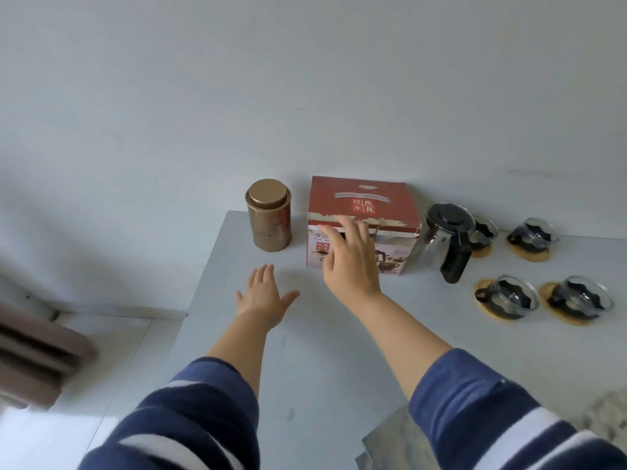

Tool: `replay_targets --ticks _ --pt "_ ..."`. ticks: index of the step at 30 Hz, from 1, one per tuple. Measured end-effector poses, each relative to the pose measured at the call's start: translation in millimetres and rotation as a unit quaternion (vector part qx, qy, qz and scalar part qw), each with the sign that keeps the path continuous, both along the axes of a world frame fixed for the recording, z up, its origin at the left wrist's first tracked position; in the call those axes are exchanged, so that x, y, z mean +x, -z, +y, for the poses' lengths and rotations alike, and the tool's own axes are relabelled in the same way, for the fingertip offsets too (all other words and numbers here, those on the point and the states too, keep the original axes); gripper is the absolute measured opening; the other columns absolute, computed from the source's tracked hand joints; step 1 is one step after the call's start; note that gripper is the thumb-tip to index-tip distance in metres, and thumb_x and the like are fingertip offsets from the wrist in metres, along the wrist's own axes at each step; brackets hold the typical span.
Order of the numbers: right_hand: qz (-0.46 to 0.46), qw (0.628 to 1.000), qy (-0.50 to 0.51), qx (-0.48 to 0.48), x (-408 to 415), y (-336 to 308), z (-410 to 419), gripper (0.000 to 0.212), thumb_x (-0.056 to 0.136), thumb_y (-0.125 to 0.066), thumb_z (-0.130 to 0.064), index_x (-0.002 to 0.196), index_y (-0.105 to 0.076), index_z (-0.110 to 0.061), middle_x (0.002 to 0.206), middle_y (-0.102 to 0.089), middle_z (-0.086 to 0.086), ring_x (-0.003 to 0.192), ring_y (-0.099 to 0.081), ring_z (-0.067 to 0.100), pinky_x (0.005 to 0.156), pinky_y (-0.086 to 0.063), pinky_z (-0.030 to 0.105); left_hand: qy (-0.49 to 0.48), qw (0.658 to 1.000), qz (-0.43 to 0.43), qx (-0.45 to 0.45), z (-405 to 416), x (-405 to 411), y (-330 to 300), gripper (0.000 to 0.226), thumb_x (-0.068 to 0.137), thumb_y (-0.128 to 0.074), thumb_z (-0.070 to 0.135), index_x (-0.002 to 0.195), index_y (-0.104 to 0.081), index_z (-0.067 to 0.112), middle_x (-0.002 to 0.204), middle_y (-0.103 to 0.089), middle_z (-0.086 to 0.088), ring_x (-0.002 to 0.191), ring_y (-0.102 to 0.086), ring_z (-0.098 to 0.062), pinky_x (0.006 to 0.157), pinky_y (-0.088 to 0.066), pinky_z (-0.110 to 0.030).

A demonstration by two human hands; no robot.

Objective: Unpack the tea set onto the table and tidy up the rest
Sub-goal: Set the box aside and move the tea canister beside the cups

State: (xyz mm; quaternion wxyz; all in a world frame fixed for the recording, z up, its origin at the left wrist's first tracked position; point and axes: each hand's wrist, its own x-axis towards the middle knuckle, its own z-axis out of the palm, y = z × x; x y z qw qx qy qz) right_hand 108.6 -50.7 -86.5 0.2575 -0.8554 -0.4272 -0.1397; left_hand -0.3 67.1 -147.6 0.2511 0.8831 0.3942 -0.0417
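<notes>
At the table's (305, 351) far left corner stands a gold tea tin (269, 215), upright with its lid on, close to the wall (305, 79). In front of it, nearer the person, the left hand (264, 296) reaches over the bare grey tabletop with fingers spread wide and nothing in it; whether the palm touches the surface cannot be told. Just right of the tin, along the far edge, sits the red tea set box (363, 212), its top flaps closed and torn along the front lip. The right hand (353, 259) is raised in front of the box, fingers splayed, holding nothing, the fingertips (339, 220) at the box's top front edge. Both arms wear blue and white striped sleeves (492, 412). Right of the box stands a glass teapot (448, 235) with a black lid and black handle. Toward the table's far right, 4 glass cups (532, 235) with dark holders rest on tan coasters (529, 256), 2 behind and 2 in front. A silvery bag (386, 442) lies at the near edge.
</notes>
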Motion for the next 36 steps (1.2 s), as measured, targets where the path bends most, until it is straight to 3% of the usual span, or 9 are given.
replay_targets --ticks 4,8,12,17,23,28,36 --pt "0.128 0.984 -0.122 0.004 -31.6 15.5 45.6 0.054 0.083 -0.052 0.004 0.135 -0.05 -0.009 0.135 -0.05 0.01 0.125 -0.046 0.028 0.104 -0.043 0.039 0.057 0.99 0.124 0.026 3.1 -41.7 17.1 0.11 0.081 -0.038 0.077 0.152 0.016 0.014 0.161 0.02 0.003 0.148 0.02 -0.017 0.117 0.003 -0.06" --pt "0.343 0.937 -0.055 -0.02 -25.1 33.1 93.3 0.08 0.087 -0.063 -0.014 0.151 -0.015 -0.011 0.155 -0.025 0.01 0.143 -0.026 0.025 0.115 -0.025 0.034 0.083 0.986 0.144 0.011 3.7 -60.8 27.5 0.128 0.067 -0.035 0.091 0.147 0.028 0.014 0.156 0.033 0.004 0.143 0.032 -0.017 0.116 0.013 -0.058" --pt "0.428 0.903 0.024 0.042 -0.5 41.3 131.7 0.111 0.074 -0.079 -0.029 0.153 -0.002 -0.013 0.157 -0.019 0.01 0.145 -0.021 0.026 0.118 -0.023 0.037 0.079 0.988 0.13 0.015 6.4 -59.4 32.0 0.128 0.065 -0.035 0.092 0.147 0.028 0.017 0.155 0.034 0.007 0.142 0.034 -0.017 0.115 0.014 -0.057" --pt "0.442 0.888 0.056 0.119 22.8 49.3 167.6 0.122 0.064 -0.086 -0.032 0.152 -0.003 -0.02 0.156 -0.026 0.006 0.141 -0.031 0.026 0.116 -0.027 0.038 0.078 0.987 0.141 0.02 7.4 -58.6 35.0 0.125 0.067 -0.033 0.091 0.148 0.027 0.018 0.155 0.034 0.008 0.141 0.035 -0.018 0.115 0.016 -0.056" --pt "0.423 0.893 0.059 0.145 23.8 55.1 173.8 0.101 0.06 -0.086 -0.033 0.14 -0.026 -0.019 0.14 -0.048 0.001 0.126 -0.05 0.024 0.105 -0.042 0.038 0.077 0.986 0.147 0.021 7.4 -58.3 35.4 0.124 0.067 -0.034 0.09 0.149 0.025 0.018 0.156 0.033 0.008 0.142 0.034 -0.018 0.115 0.014 -0.056" --pt "0.43 0.891 0.036 0.143 0.4 44.8 145.4 0.096 0.064 -0.086 -0.029 0.139 -0.027 -0.018 0.14 -0.049 0.001 0.126 -0.049 0.022 0.098 -0.038 0.026 0.081 0.985 0.15 0.018 6.6 -57.9 32.6 0.125 0.066 -0.034 0.091 0.149 0.025 0.018 0.156 0.033 0.007 0.143 0.033 -0.019 0.115 0.013 -0.058" --pt "0.453 0.879 -0.026 0.143 -45.9 2.6 59.6 0.095 0.061 -0.089 -0.026 0.137 -0.033 -0.019 0.136 -0.051 -0.002 0.124 -0.049 0.014 0.095 -0.036 0.021 0.078 0.979 0.187 0.031 -1.8 -59.4 19.9 0.122 0.068 -0.028 0.092 0.149 0.024 0.017 0.158 0.029 0.003 0.145 0.029 -0.02 0.113 0.016 -0.061"
